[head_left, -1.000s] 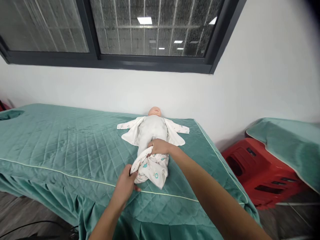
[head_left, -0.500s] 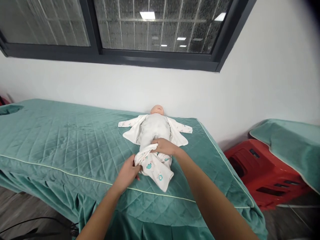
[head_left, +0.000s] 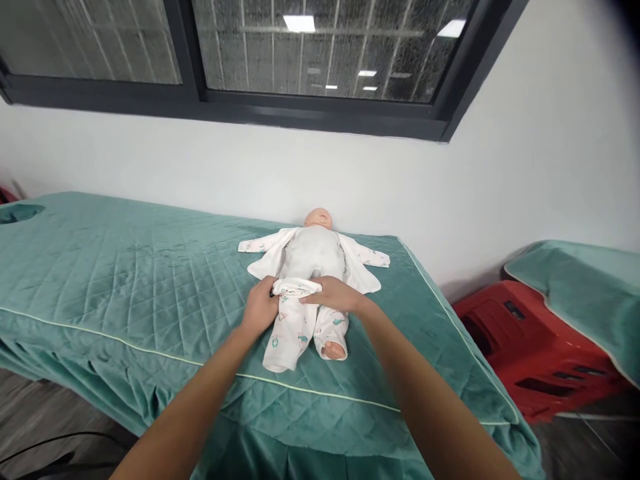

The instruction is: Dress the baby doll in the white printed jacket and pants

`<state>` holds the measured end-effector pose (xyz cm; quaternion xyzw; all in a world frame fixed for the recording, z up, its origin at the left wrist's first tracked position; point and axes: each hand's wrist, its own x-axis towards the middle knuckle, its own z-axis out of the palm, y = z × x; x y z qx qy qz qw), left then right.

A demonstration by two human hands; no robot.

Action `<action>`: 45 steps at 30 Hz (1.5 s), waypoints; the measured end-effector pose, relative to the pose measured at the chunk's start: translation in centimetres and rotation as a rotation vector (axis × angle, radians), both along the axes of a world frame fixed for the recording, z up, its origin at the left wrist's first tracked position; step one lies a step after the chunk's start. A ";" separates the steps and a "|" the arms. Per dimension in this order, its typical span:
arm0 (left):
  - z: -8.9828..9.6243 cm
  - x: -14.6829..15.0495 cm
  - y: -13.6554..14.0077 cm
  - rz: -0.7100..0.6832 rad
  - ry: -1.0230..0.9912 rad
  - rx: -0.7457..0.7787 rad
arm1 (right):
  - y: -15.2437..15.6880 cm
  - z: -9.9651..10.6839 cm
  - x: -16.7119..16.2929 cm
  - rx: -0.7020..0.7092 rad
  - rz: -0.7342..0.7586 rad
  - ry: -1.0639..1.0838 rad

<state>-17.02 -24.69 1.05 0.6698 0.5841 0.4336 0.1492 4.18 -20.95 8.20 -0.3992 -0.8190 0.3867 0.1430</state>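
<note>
Left grip (head_left: 261,307) and right grip (head_left: 334,293) pinch waistband of printed baby trousers (head_left: 291,330); doll (head_left: 315,250) on its back, bare foot (head_left: 334,350) showing at one cuff, green quilted bed (head_left: 150,280).

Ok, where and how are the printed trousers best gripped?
Probably by the waistband of the printed trousers, from the foot end of the doll, left hand at the band's outer edge, right hand nearer the middle. The band forms a gathered edge across the upper leg, likely easy to pinch; the trouser legs extend below it, towards the near edge of the green bed.
</note>
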 end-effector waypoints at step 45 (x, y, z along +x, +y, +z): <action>2.4 -0.8 2.7 -0.525 -0.247 -0.187 | 1.2 -0.4 3.0 0.006 0.074 0.262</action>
